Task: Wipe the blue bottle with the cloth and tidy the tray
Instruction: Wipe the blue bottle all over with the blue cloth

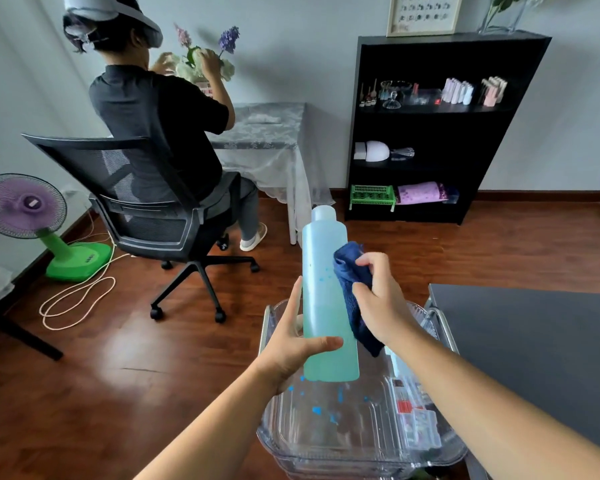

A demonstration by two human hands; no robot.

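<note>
Sitting beside a dark table [534, 341], a clear plastic tray [326, 445] holds small items [413, 410] along its right edge. Above its far edge, the left hand [291, 344] grips a tall translucent blue bottle [326, 306] upright, fingers wrapped round it. The right hand [381, 306] pinches a bunched dark-blue cloth [349, 271] against the bottle's right side.

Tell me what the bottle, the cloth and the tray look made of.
Bottle: probably plastic, frosted and translucent; pale blue-green shows through its matte wall.
Cloth: soft fabric, likely terry or microfibre; dark blue, nubby, crumpled in folds.
Tray: hard clear plastic, it seems, glossy; see-through, with bright glints along moulded ridges.
</note>
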